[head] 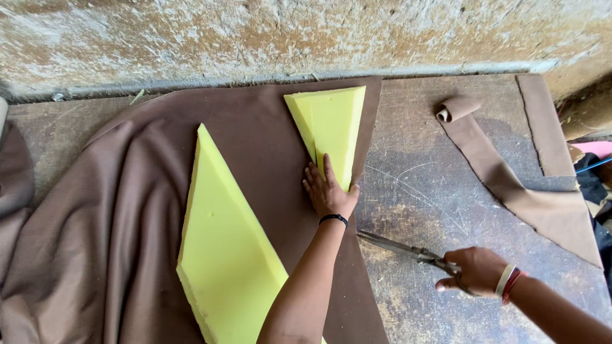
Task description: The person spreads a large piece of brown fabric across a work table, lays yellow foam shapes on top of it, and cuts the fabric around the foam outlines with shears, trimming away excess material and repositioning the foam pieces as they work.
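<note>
Brown fabric [159, 191], plain, no pattern, under the left hand [328, 191]. Small foam wedge [331, 127] beneath that hand's fingertips: pale yellow, unmarked. Larger foam wedge [223, 248] beside the left forearm: same yellow. Left wrist band [333, 218]: black. Scissors [401, 248] in the right hand [472, 271]: dull grey metal. Right wrist bangles [509, 281]: white and red. Cut strip [510, 185] beyond the right hand: lighter brown. Table [433, 191]: weathered grey-brown, scratched.
</note>
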Demonstrator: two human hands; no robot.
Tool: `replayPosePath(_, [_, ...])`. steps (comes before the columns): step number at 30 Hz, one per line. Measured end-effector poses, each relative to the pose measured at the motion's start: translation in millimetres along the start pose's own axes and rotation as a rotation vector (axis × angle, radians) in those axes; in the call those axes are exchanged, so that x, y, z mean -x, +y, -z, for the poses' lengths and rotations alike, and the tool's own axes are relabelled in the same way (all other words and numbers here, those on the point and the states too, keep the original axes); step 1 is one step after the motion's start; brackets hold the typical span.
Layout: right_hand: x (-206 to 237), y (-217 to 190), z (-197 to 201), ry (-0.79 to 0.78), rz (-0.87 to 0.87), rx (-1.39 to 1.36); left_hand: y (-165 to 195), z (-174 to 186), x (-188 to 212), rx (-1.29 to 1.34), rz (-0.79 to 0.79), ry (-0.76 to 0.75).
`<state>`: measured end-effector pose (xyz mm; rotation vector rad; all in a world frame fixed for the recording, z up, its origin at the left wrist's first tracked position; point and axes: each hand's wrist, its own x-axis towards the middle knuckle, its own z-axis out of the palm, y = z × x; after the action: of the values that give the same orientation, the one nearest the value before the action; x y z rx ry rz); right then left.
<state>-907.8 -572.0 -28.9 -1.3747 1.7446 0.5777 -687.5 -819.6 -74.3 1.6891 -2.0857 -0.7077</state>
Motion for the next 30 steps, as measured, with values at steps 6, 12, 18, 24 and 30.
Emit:
replayPosePath(6, [-6.9, 5.7, -14.0, 0.093, 0.058, -0.021, -18.0, -31.2, 9.8, 0.212, -0.071, 0.253])
replayPosePath(12, [-6.3, 11.8, -10.8, 0.104, 0.091, 0.040, -25.7, -42.8, 8.6, 0.186, -0.053, 0.287])
replayPosePath(18, [-1.6, 9.5, -10.7, 0.048, 0.058, 0.103, -40.3, -27.0, 6.9, 0.136, -0.046, 0.123])
replayPosePath(24, [-4.9, -4.6, 2.8, 0.067, 0.114, 0.094, -52.3, -13.9, 4.7, 0.179, -0.162, 0.042])
replayPosePath(30, [-13.0, -34.0, -4.3, 0.061, 0.147, 0.115, -120.9, 56.5, 14.0, -0.194, -0.256, 0.039])
